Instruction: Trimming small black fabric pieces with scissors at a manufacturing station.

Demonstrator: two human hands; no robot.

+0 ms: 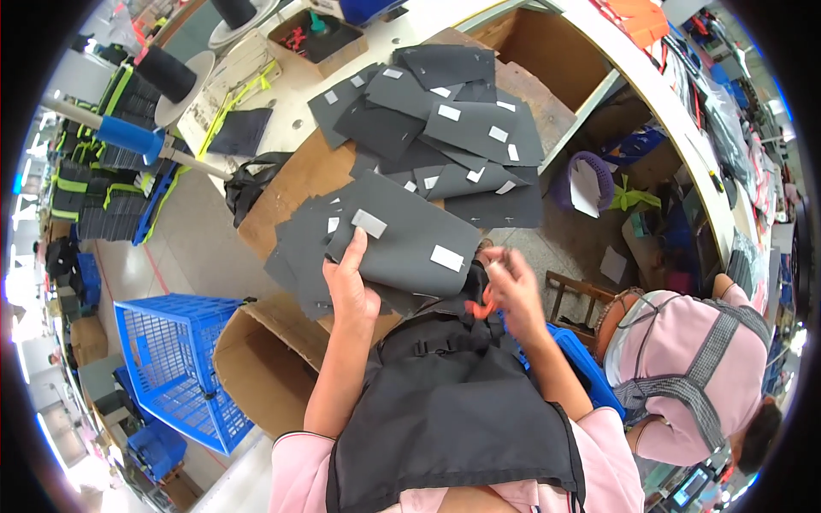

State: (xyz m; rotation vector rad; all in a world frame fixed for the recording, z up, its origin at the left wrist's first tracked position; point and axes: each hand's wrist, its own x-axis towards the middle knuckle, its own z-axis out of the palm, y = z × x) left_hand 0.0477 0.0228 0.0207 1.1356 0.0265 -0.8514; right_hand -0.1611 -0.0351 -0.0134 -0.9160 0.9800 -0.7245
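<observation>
My left hand [349,286] is closed on a dark grey fabric panel [410,231], its thumb pressed on top beside a white label [369,223]. A second white label [447,257] sits near the panel's right edge. More grey panels lie beneath it. Just right of that edge is my right hand [513,286], its fingers curled and partly blurred by motion. An orange-handled tool [481,305] shows below its fingers, looped like snips; its blades cannot be made out. Beyond my hands, a loose pile of similar labelled panels [479,128] overlaps on the brown board.
A blue plastic crate [175,359] and a cardboard box [265,368] stand at the left. Thread cones [165,74] are at the upper left, near a small box [321,47] of tools. A purple basket [586,184] sits under the table. Another person [684,376] bends close on my right.
</observation>
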